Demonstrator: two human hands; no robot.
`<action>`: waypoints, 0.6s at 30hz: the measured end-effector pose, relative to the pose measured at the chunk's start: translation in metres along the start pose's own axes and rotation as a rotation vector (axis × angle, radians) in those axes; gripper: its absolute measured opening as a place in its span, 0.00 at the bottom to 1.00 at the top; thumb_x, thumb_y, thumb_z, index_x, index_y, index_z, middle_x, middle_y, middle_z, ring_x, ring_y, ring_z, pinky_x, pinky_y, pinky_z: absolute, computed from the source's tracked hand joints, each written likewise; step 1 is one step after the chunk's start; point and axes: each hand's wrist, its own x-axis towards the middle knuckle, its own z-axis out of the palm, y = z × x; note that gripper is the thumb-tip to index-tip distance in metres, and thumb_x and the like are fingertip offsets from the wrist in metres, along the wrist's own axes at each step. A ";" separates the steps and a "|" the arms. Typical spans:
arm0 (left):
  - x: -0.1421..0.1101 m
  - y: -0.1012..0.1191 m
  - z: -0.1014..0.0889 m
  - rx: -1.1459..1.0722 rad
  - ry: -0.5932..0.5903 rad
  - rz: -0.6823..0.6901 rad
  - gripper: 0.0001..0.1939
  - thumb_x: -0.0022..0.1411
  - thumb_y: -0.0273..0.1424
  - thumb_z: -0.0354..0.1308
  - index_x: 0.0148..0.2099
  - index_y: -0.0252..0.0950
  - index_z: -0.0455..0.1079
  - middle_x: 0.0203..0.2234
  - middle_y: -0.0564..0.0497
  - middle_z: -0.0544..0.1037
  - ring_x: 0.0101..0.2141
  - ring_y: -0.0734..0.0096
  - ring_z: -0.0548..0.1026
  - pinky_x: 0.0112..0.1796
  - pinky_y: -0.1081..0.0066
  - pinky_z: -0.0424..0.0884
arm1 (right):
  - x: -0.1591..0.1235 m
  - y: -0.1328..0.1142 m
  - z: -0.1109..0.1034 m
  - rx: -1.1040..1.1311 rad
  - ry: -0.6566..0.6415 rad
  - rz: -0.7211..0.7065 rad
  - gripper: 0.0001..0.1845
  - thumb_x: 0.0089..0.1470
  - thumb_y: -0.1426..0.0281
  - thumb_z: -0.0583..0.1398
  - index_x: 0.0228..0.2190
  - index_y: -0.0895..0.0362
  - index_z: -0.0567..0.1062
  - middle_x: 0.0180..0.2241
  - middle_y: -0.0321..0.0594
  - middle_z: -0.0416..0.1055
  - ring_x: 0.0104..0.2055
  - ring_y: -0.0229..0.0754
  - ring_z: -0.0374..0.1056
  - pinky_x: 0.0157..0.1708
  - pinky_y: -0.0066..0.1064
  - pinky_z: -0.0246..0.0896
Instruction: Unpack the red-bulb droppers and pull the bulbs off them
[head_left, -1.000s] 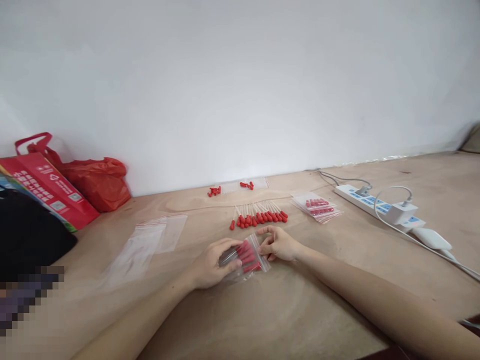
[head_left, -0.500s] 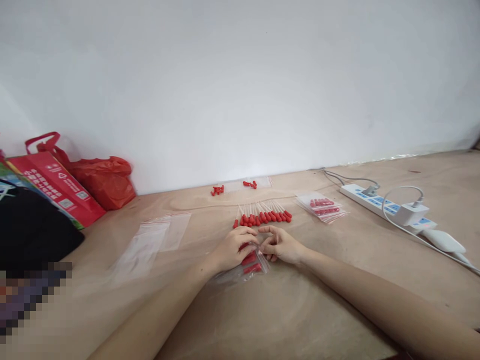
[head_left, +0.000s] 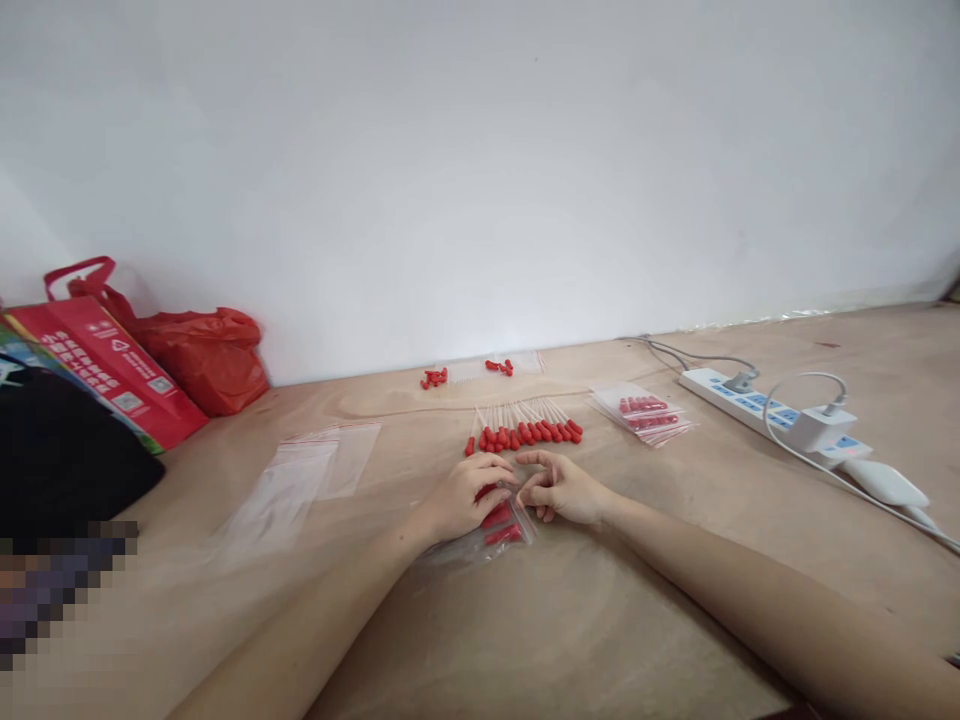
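Observation:
A clear zip bag [head_left: 480, 547] with red pieces inside lies on the table under my hands. Over its left part my left hand [head_left: 469, 497] is bent, its fingers closed on the bag. From the right, my right hand [head_left: 561, 488] curls with its thumb and fingers at the bag's edge, pinching it. Just beyond both hands is a row of red-tipped white sticks [head_left: 529, 430], their red ends toward me. To the right lies a stack of filled zip bags [head_left: 643, 413] with red pieces in them.
Flat clear bags [head_left: 300, 480] lie on the left. Small red pieces [head_left: 433, 379] and more red pieces [head_left: 500, 367] on a bag are near the wall. A white power strip [head_left: 750, 405] with cables is on the right; a red bag [head_left: 210, 355] stands at the left.
Both hands stay at the zip bag in nearly the same pose. The view has shifted very slightly; nothing else visibly moved.

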 end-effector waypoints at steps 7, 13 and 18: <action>-0.001 -0.001 0.001 -0.004 0.002 0.001 0.09 0.58 0.25 0.49 0.35 0.36 0.71 0.37 0.48 0.72 0.38 0.71 0.70 0.41 0.69 0.66 | -0.009 0.006 -0.003 -0.216 -0.009 -0.288 0.15 0.39 0.76 0.58 0.33 0.57 0.62 0.23 0.31 0.68 0.22 0.30 0.62 0.21 0.22 0.57; -0.002 -0.003 0.002 -0.034 0.017 -0.007 0.09 0.58 0.25 0.49 0.36 0.35 0.71 0.38 0.47 0.72 0.38 0.71 0.71 0.41 0.70 0.67 | -0.015 0.009 -0.013 -0.868 0.033 -0.832 0.05 0.44 0.75 0.57 0.27 0.56 0.70 0.27 0.37 0.67 0.31 0.36 0.63 0.29 0.26 0.57; -0.003 -0.004 0.003 -0.038 0.027 -0.014 0.09 0.57 0.25 0.49 0.36 0.36 0.71 0.37 0.48 0.72 0.38 0.71 0.71 0.41 0.70 0.67 | -0.011 0.013 -0.014 -1.020 0.059 -1.013 0.04 0.47 0.74 0.56 0.27 0.55 0.71 0.26 0.37 0.68 0.31 0.36 0.63 0.30 0.26 0.56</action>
